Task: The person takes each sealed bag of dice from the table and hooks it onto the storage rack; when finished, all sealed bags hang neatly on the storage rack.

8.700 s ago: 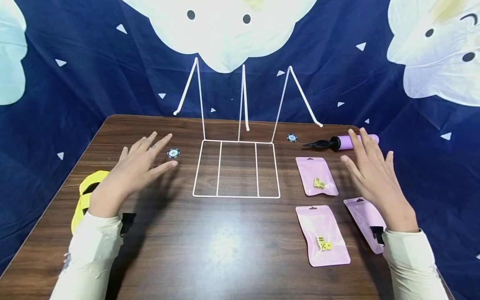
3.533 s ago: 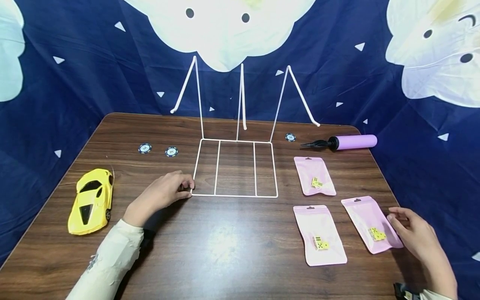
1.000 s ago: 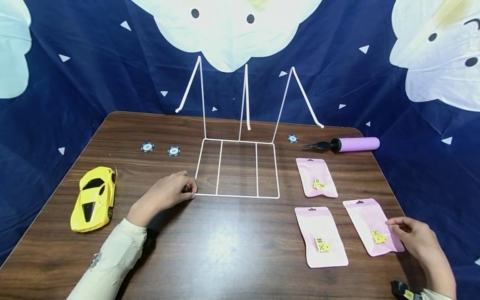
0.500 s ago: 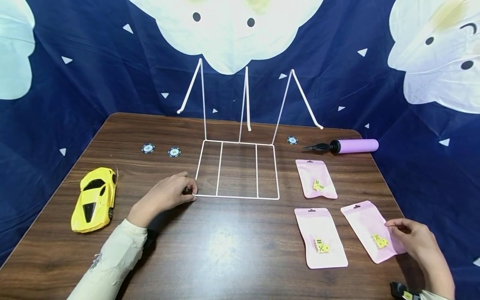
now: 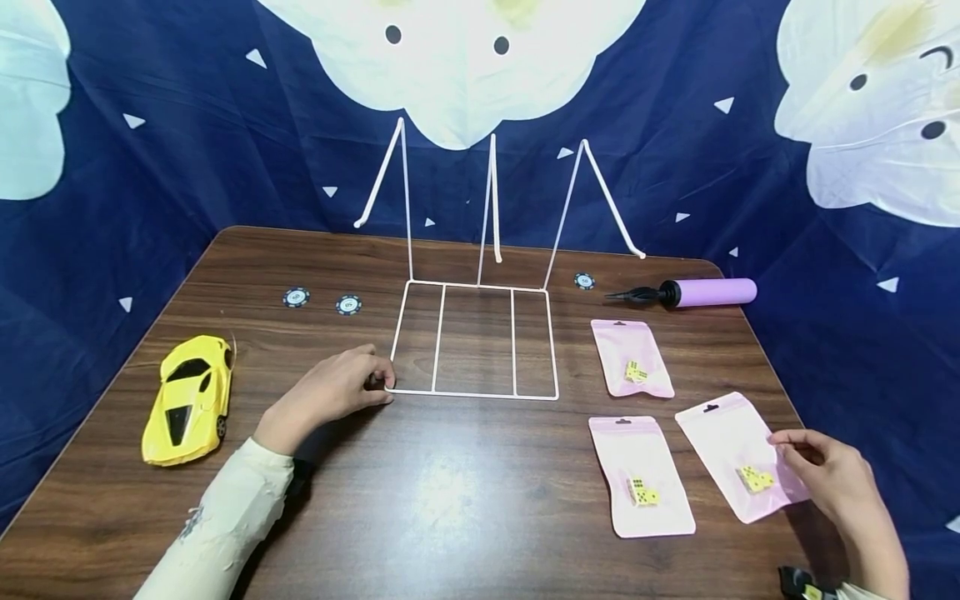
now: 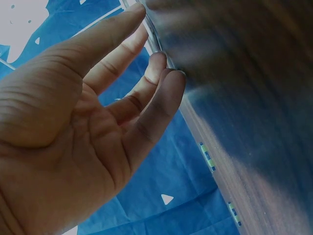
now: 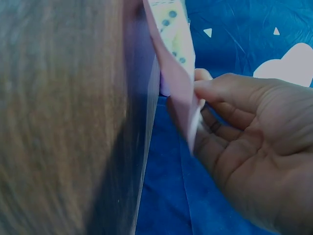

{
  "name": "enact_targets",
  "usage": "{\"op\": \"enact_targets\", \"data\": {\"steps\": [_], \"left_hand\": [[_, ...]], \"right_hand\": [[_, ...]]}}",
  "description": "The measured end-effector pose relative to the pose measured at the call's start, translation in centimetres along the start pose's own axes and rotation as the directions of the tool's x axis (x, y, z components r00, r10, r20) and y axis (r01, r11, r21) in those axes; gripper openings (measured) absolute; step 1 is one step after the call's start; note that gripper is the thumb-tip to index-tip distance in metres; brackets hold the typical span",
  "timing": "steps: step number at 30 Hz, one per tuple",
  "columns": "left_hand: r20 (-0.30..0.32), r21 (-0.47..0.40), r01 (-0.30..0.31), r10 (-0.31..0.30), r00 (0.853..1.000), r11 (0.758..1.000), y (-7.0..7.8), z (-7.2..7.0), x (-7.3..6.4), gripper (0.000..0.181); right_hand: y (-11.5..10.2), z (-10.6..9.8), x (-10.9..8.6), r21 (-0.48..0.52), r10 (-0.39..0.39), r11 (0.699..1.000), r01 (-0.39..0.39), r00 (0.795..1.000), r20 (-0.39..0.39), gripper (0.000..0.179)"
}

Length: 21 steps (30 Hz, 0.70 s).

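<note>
My left hand [image 5: 333,392] is at the front left corner of a white wire rack [image 5: 474,394], pinching its rail between thumb and fingers. In the left wrist view, the fingertips [image 6: 172,81] of that hand lie along the rack's rail at the tabletop. My right hand [image 5: 840,479] pinches the right edge of a pink zip bag [image 5: 731,433] holding yellow dice [image 5: 754,479]. The right wrist view shows this bag [image 7: 178,83] raised off the wood, its edge between thumb and fingers. Two similar bags lie flat to its left, one near [image 5: 656,446] and one farther back [image 5: 626,342].
A yellow toy car [image 5: 187,404] stands at the left. Poker chips [image 5: 348,305] lie left of the rack, another chip [image 5: 584,281] to its right. A purple hand pump [image 5: 712,292] lies at the back right. The rack's three hooked arms [image 5: 401,192] rise at the table's back.
Both hands hovered open at first. The left came down to the rack's corner, the right to the pink bag's edge. Lately the bag has tilted and shifted slightly left; the left hand stays put.
</note>
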State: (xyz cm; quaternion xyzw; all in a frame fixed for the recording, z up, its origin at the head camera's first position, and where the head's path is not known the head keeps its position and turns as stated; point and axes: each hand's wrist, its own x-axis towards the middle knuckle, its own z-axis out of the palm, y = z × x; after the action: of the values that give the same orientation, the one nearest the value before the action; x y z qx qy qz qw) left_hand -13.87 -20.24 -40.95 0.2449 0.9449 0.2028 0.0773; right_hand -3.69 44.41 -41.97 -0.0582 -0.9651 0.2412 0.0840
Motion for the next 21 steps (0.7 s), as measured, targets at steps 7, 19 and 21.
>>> {"op": "enact_targets", "data": {"steps": [7, 19, 21], "left_hand": [[0.007, -0.005, 0.000, 0.000, 1.000, 1.000, 0.1, 0.0, 0.0, 0.016], [0.007, 0.010, -0.011, 0.011, 1.000, 1.000, 0.2, -0.1, 0.0, 0.013], [0.003, 0.016, -0.020, 0.020, 1.000, 1.000, 0.2, -0.1, -0.1, 0.013]], "right_hand": [[-0.3, 0.1, -0.3, 0.076, -0.021, 0.997, 0.027, 0.997, -0.069, 0.009], [-1.4, 0.7, -0.4, 0.234, 0.020, 0.971, 0.040, 0.969, -0.245, 0.010], [-1.6, 0.8, -0.3, 0.241, 0.034, 0.970, 0.035, 0.960, -0.277, 0.012]]}}
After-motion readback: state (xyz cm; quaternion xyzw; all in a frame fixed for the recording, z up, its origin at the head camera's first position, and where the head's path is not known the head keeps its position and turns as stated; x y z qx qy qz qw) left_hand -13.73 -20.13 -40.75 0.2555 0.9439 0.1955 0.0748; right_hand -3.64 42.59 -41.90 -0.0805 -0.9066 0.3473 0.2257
